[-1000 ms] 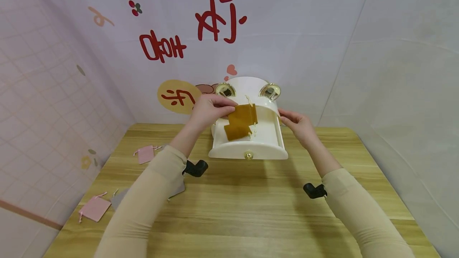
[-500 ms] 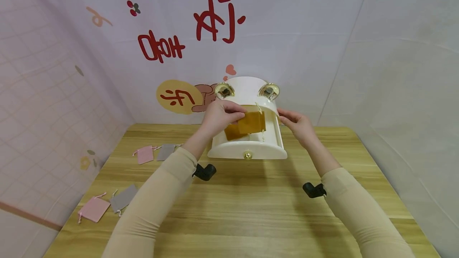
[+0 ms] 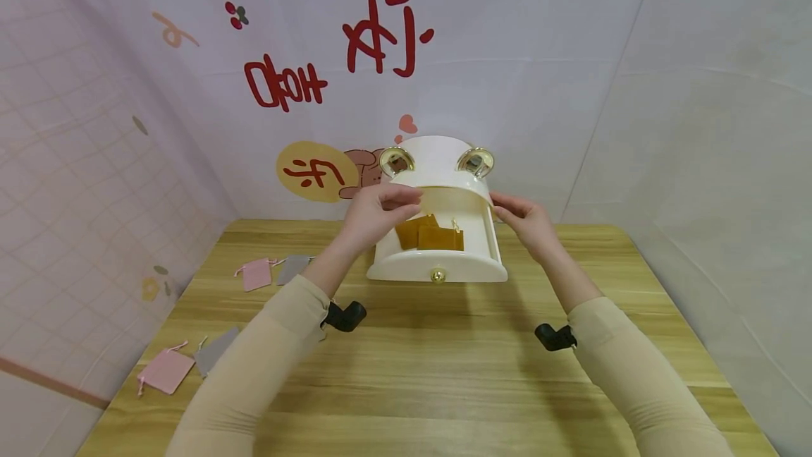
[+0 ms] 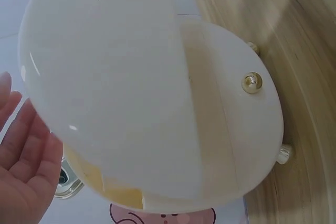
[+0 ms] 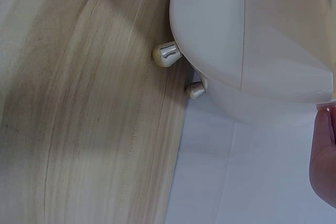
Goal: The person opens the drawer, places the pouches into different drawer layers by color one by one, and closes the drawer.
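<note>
Released from the left hand's pinch, a mustard pouch (image 3: 440,239) now lies near the front of the open white drawer (image 3: 472,269), overlapping the right side of a second mustard pouch (image 3: 407,234). The left hand (image 3: 379,211), which held it above the drawer half a second earlier, has drawn back left, thumb and fingers apart.

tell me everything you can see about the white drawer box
The white drawer box looks like glossy plastic, rounded, with two gold round pieces near its top. It stands upright on short gold feet on the wooden table. Its upper drawer, with a gold knob, is pulled out and holds two mustard pouches; the lower front, also knobbed, looks closed. The right hand touches its side.
</note>
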### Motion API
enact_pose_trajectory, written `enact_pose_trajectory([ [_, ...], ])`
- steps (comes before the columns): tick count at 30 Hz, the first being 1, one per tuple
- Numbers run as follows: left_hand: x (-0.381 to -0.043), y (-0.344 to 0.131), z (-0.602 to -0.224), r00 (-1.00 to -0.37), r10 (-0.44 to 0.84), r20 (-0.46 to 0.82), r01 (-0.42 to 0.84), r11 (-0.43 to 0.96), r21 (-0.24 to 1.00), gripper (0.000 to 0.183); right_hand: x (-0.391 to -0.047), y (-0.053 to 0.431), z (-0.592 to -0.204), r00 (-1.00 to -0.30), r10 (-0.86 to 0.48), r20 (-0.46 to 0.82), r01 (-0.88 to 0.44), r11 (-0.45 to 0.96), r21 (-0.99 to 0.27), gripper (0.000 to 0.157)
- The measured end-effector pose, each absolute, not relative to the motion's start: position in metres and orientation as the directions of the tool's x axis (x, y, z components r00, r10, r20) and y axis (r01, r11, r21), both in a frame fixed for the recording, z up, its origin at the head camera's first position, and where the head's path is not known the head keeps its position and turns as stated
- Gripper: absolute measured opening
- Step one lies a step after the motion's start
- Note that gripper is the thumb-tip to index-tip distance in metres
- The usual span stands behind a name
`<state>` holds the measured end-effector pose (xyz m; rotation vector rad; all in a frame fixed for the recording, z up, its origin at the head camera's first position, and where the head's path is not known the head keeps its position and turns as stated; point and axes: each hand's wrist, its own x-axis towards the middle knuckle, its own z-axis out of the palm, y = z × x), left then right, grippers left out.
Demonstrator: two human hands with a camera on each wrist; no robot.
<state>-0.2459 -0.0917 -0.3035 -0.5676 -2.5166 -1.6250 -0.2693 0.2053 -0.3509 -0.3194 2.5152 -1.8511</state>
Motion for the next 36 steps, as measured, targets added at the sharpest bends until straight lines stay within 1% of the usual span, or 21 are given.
enact_pose_trajectory([
  [11,-0.222,-0.110,-0.313,-0.900,0.309,0.307,0.399,0.298,0.867,0.028,-0.270,0.206,-0.353,-0.980,-0.163,0.114,-0.154,0.264,-0.952,0.043],
  [17,-0.204,-0.117,-0.313,-0.902,0.298,0.312,0.393,0.268,0.880,0.033,-0.269,0.205,-0.352,-0.977,-0.168,0.128,-0.172,0.279,-0.945,0.043],
  [22,-0.189,-0.121,-0.310,-0.902,0.292,0.318,0.389,0.231,0.892,0.033,-0.277,0.209,-0.360,-0.979,-0.163,0.124,-0.165,0.266,-0.950,0.042],
  [27,-0.176,-0.122,-0.308,-0.910,0.300,0.286,0.355,0.209,0.911,0.033,-0.288,0.216,-0.374,-0.980,-0.155,0.126,-0.164,0.264,-0.951,0.044],
  [32,-0.167,-0.121,-0.309,-0.916,0.320,0.241,0.315,0.203,0.927,0.033,-0.290,0.216,-0.377,-0.980,-0.145,0.134,-0.171,0.278,-0.945,0.045],
  [36,-0.161,-0.116,-0.316,-0.917,0.342,0.206,0.268,0.142,0.953,0.033,-0.290,0.217,-0.377,-0.981,-0.140,0.133,-0.168,0.282,-0.945,0.044],
])
